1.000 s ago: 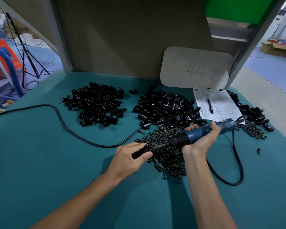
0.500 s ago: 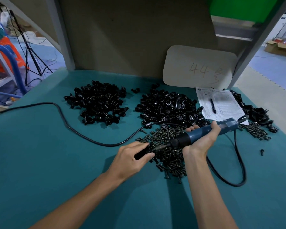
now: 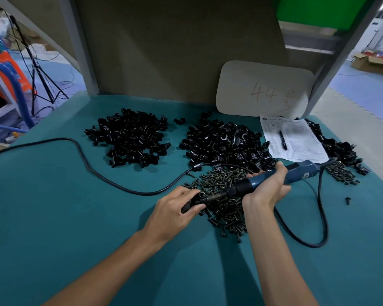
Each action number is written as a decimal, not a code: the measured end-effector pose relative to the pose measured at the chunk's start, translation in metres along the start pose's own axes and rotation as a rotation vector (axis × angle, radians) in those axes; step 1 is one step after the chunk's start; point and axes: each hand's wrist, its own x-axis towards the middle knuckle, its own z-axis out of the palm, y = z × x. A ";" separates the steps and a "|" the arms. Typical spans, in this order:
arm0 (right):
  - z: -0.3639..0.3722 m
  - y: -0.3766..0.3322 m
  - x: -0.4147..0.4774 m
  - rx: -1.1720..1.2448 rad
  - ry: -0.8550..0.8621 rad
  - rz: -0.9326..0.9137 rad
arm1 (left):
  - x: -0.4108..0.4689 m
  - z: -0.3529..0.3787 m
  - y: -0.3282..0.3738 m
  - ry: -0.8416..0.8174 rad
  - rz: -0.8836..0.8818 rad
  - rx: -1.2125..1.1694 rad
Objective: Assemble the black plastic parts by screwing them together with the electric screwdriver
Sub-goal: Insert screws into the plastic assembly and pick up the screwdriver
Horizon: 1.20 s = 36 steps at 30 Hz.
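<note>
My left hand (image 3: 175,208) grips a small black plastic part (image 3: 196,199) over the near edge of a screw pile (image 3: 226,199). My right hand (image 3: 268,188) grips the blue electric screwdriver (image 3: 272,177), held almost level. Its bit tip meets the part in my left hand. Two heaps of black plastic parts lie behind: one at the left (image 3: 131,138), one in the middle (image 3: 226,144). A third heap (image 3: 338,149) sits at the far right.
The screwdriver's black cable (image 3: 97,171) snakes across the teal table (image 3: 53,217) and loops at the right (image 3: 314,241). A paper sheet with a pen (image 3: 292,140) lies by a white board (image 3: 263,89) against the back panel. More screws (image 3: 343,173) lie at right.
Both hands keep their hold in nearly the same place. My left hand has turned the part slightly at the bit tip. The view has shifted a little.
</note>
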 end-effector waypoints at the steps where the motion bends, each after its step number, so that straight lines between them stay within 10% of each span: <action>1: 0.000 0.001 0.001 0.034 0.011 0.004 | 0.000 0.000 0.000 -0.002 -0.003 -0.004; 36: 0.001 0.005 -0.005 0.110 0.054 0.015 | 0.002 -0.003 0.001 -0.005 -0.052 -0.049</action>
